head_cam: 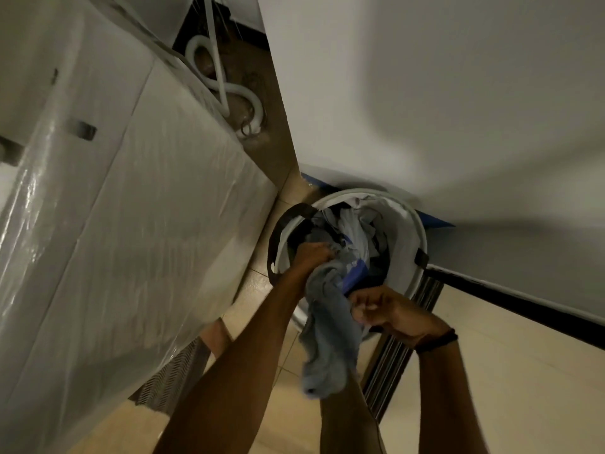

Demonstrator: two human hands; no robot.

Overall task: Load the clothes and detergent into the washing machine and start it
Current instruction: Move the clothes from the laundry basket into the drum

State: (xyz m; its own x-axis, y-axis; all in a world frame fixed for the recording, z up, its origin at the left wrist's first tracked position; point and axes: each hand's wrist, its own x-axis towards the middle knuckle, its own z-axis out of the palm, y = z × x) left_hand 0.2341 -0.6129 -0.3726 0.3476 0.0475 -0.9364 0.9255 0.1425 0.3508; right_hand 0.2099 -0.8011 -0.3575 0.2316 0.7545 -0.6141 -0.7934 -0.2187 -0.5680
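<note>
The left hand (314, 257) clutches the pile of clothes (357, 224) inside the round white laundry basket (415, 221); the right hand (381, 311) grips a dangling grey-blue cloth (327, 348) (hanging low), which could slip onto the beige tiled floor (507, 371).

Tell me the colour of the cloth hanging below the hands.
Pale grey-blue; the cloth shows best in the head view.

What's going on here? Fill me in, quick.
A person is bent over a round white laundry basket on the floor by the wall, gathering clothes. The left hand grips a bundle inside it; the right hand holds a grey-blue garment hanging outside. The plastic-covered washing machine stands alongside.
</note>
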